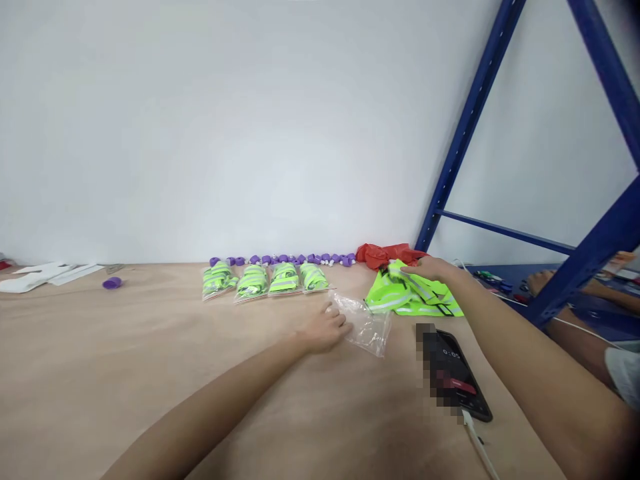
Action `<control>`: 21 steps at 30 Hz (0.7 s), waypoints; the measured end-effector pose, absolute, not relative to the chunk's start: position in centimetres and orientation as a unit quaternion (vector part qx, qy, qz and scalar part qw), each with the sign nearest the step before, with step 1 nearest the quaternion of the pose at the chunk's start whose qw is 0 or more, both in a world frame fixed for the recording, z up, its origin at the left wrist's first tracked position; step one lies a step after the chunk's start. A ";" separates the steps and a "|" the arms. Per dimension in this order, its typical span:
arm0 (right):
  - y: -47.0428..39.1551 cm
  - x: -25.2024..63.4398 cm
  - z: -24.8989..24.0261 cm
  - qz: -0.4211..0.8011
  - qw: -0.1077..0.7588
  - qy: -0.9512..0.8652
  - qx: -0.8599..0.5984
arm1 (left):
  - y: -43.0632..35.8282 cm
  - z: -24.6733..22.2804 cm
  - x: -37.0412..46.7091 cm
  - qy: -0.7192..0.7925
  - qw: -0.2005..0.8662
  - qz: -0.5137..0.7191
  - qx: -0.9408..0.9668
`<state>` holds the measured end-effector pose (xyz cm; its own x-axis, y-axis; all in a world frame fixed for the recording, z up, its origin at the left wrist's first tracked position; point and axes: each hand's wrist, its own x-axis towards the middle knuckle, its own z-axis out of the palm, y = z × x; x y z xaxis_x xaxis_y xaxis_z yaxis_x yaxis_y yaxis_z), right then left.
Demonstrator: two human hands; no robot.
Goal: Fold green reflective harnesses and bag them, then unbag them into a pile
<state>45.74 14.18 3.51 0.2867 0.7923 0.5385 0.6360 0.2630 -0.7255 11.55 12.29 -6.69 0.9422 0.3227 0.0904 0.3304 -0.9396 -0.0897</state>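
Observation:
A clear plastic bag [367,328] lies flat on the table, and my left hand [325,328] is closed at its left edge with curled fingers. Farther right, my right hand [431,269] pinches the top of a crumpled neon-yellow reflective vest [393,293] with grey stripes. Left of the bag stand several packed bags of the same neon material, among them one bag [251,281] and another bag [285,278]. Behind the vest lies a red cloth or bag [383,255], partly covered by it.
A row of purple caps [283,259] runs along the wall, and a single purple cup-like piece [112,283] lies at left near white sheets [35,277]. A cabled phone [457,373] lies under my right forearm. At right stands a blue metal frame [463,133]; another person's hand [543,281] is beyond it.

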 end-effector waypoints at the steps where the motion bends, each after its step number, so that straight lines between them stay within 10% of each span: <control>1: 14.2 46.1 3.3 0.075 0.497 -0.600 -0.622 | 13.4 -6.4 12.6 -0.173 0.056 -0.032 -0.983; 10: 7.9 36.1 -3.1 0.139 0.180 -0.813 -0.536 | 21.6 -2.9 14.5 -0.384 0.018 -0.114 -0.916; 21: 8.6 29.2 -7.7 0.160 0.189 -0.777 -0.579 | 26.1 -3.8 12.8 -0.463 -0.151 -0.165 -0.858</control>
<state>29.21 8.62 -7.66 -0.2595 0.9597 0.1083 0.8392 0.2795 -0.4664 12.80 26.14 -3.77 0.5171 0.8439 0.1427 0.7442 -0.5257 0.4121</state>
